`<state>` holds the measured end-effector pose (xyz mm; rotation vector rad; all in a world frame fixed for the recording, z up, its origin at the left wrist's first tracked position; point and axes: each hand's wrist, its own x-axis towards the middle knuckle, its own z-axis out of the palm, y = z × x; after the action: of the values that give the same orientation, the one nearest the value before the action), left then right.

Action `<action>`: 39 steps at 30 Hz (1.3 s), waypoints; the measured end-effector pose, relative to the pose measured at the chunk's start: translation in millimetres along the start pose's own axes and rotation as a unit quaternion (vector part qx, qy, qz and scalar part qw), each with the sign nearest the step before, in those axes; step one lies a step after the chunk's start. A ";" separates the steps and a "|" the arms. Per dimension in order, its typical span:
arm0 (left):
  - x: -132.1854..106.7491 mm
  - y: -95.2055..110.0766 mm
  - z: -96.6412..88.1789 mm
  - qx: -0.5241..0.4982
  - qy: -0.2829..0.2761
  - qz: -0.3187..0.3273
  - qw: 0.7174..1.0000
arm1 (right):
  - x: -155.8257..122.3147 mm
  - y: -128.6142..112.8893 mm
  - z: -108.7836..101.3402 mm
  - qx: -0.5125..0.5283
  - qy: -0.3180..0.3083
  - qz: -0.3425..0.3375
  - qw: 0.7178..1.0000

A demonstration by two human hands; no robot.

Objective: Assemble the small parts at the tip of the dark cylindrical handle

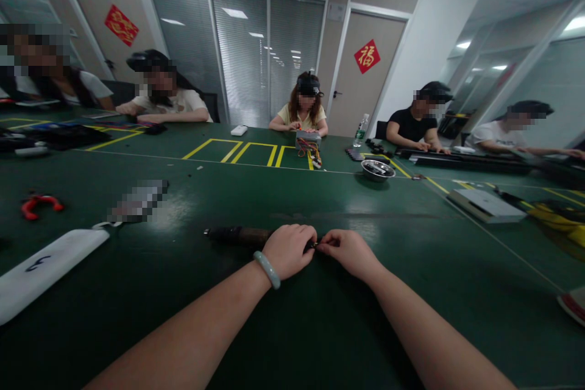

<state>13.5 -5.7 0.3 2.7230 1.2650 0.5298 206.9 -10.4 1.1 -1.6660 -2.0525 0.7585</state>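
A long, dark cylindrical tool (pixel 249 236) with a brownish middle lies crosswise on the green table (pixel 292 329). Its narrow metal tip points left. My left hand (pixel 289 250), with a pale green bangle (pixel 267 269) on the wrist, is wrapped over the tool's right part and hides much of it. Close beside it, my right hand (pixel 347 253) is closed in a pinch at the tool's right end. A tiny shiny bit shows by those fingertips, too small to name.
To the left lie a white power bank (pixel 55 268), a blurred-out phone-like thing (pixel 139 201) and red-handled pliers (pixel 42 204). Farther off stand a metal bowl (pixel 378 170), a bottle (pixel 361 130) and a flat grey box (pixel 487 205). Several people sit around the far side.
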 end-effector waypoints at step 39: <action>0.4 0.9 1.3 0.005 -0.004 -0.016 1.000 | 1.6 4.7 2.1 0.008 -0.001 -0.004 1.000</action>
<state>14.9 -5.9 -0.6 2.7053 1.3102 0.5118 208.8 -8.6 -3.5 -1.6478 -2.0490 0.7713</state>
